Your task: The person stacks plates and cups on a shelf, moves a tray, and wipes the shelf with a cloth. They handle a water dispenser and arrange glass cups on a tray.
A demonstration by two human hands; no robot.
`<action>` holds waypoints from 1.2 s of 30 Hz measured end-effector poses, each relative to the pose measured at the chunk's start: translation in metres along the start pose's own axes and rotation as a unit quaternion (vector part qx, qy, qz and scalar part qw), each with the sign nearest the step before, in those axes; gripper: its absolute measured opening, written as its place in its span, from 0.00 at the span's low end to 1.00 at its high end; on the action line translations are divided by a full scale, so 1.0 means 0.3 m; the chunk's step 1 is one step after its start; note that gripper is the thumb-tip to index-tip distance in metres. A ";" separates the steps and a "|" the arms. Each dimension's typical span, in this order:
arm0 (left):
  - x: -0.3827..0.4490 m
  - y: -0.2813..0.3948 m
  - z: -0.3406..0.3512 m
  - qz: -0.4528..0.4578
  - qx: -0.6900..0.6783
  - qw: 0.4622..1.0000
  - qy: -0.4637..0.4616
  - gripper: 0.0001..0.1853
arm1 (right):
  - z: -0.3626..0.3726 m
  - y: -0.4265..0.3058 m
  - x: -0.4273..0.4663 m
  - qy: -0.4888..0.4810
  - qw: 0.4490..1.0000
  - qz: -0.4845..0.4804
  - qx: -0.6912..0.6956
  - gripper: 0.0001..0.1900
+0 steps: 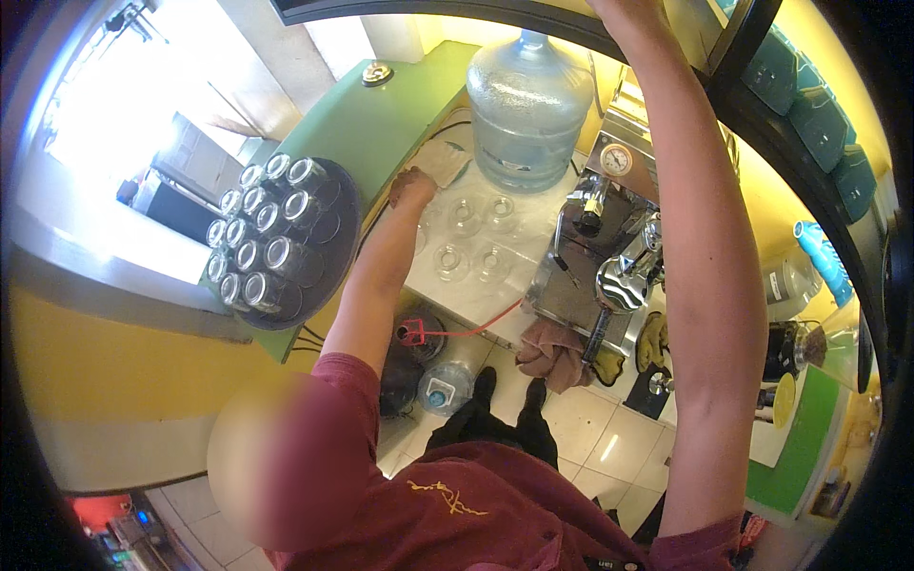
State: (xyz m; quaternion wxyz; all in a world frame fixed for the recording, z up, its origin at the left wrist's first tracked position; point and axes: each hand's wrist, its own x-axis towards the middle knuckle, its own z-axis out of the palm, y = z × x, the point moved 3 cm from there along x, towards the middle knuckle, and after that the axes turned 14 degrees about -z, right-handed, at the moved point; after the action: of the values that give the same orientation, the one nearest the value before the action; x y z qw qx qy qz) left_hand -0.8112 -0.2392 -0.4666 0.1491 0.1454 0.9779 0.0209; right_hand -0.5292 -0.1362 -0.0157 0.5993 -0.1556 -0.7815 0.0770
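On the pale countertop (514,278), my left hand (414,187) is at the lower left edge of a whitish cloth or packet (443,163). The fingers look bent, but whether they grip it I cannot tell. Just right of this hand, several clear glass vessels, among them one glass (464,214) and another glass (491,263), stand with round ends up. My right arm reaches up past the black frame overhead, and its hand is out of view beyond the top edge. Behind the glasses stands a large water jug (528,121).
A dark round tray (335,214) holds several upturned glass jars (282,253) on the green ledge (400,93), near a call bell (377,73). An espresso machine (621,193) stands right, its portafilter handle (598,335) jutting out above a brown cloth (553,353). Bottles sit on the floor below.
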 end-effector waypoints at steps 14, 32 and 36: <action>0.073 0.095 0.109 -0.015 0.060 0.998 0.014 0.28 | -0.018 -0.047 -0.004 -0.004 1.000 0.006 -0.017 0.10; 0.129 0.105 0.248 0.087 0.023 0.988 0.126 0.40 | -0.048 -0.080 -0.025 -0.042 0.998 0.028 -0.022 0.10; 0.144 0.107 0.262 0.108 0.035 0.977 0.181 0.41 | -0.057 -0.116 -0.025 -0.053 0.997 0.048 -0.021 0.10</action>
State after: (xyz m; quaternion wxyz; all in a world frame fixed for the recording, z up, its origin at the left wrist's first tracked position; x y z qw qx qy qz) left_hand -0.8184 -0.1960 -0.5512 -0.0384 0.2490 0.9673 0.0286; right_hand -0.5163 -0.1725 -0.0072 0.5494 -0.2014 -0.8050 0.0973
